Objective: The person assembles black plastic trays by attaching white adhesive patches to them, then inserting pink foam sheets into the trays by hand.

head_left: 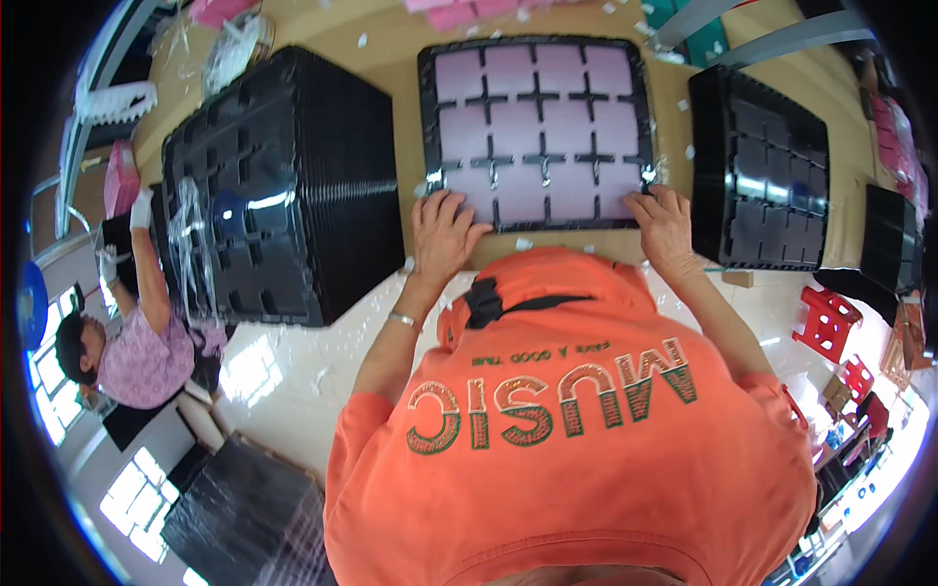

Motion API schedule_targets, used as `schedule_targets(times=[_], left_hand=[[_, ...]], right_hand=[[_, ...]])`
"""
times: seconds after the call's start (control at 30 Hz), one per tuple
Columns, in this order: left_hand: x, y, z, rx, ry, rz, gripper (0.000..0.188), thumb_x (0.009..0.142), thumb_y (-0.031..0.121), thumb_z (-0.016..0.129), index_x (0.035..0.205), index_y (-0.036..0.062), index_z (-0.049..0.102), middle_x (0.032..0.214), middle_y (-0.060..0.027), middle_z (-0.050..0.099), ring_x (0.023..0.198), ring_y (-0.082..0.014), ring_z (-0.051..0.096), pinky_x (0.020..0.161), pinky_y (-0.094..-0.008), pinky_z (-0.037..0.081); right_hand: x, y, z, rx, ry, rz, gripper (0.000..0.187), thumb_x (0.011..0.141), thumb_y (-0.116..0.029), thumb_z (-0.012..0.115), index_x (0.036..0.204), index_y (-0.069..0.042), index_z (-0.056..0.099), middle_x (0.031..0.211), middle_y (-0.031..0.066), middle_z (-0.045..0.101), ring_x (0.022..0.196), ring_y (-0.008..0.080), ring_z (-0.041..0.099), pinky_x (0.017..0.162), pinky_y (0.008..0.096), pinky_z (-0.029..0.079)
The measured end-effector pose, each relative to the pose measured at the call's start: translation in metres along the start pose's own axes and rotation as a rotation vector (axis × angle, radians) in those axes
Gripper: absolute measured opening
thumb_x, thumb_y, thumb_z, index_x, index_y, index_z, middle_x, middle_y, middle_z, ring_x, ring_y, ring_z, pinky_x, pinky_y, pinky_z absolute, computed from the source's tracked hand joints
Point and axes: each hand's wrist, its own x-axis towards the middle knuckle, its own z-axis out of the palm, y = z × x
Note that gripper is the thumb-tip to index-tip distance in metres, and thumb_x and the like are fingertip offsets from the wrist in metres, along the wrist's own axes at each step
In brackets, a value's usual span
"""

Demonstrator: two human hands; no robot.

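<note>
Orange cloth of my shirt (576,449) fills the near view, and past it both my hands rest on the near edge of a black compartment tray (427,117) lying flat on the tan counter (391,59). My left hand (442,234) lies with its fingers (459,210) spread and flat over the tray's near-left corner; my right hand (666,227) presses the near-right corner the same way, fingers extended, neither closed around anything. Every pocket I can see in the tray holds a pale pink sheet (539,127), so I judge this tray filled and ready to move on. Left of it stands a tall stack of black trays (283,186) with loose clear film draped on it, and to the right a lower stack of empty black trays (767,171) waits, suggesting more remains. White scraps litter the counter. Far left, another person in pink (137,342) works with gloved hands.
</note>
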Motion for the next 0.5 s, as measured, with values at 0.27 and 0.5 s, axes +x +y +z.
schedule_targets(times=[0.27,0.5], left_hand=[[0.121,-0.035,0.012,0.047,0.182,-0.151,0.041,0.085,0.036,0.057,0.111,0.005,0.06,0.122,-0.0093,0.052,0.119,-0.0356,0.041,0.098,-0.0546,0.03],[0.129,-0.07,0.033,0.168,0.003,-0.164,0.047,0.087,0.043,0.05,0.118,0.0075,0.058,0.131,-0.0028,0.048,0.129,-0.0347,0.032,0.104,-0.0574,0.022]], right_hand=[[0.12,0.047,0.003,-0.09,0.313,0.104,0.042,0.086,-0.036,0.056,0.117,-0.007,0.058,0.123,0.0067,0.056,0.122,0.0321,0.041,0.098,0.0472,0.033],[0.132,0.065,0.034,-0.067,0.131,0.056,0.054,0.089,-0.047,0.046,0.124,-0.008,0.054,0.133,0.0066,0.049,0.132,0.0335,0.029,0.105,0.052,0.023]])
